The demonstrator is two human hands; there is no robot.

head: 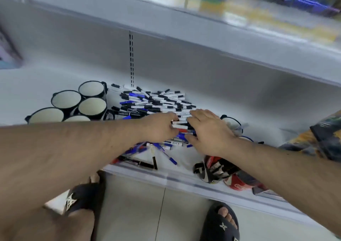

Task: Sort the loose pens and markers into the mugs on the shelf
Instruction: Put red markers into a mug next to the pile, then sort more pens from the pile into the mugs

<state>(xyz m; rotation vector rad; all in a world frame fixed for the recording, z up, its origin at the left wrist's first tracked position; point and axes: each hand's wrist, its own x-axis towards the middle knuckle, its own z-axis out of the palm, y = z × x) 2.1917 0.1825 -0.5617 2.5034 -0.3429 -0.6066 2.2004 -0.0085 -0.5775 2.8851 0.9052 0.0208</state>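
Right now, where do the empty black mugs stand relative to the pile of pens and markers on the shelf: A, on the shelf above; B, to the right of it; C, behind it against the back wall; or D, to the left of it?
D: the empty black mugs cluster at the left of the shelf, beside the pile of pens and markers.

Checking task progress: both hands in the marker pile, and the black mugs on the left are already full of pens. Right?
Not quite. The head view shows the black mugs on the left empty, their pale insides bare. Both the left hand and right hand are in the marker pile.
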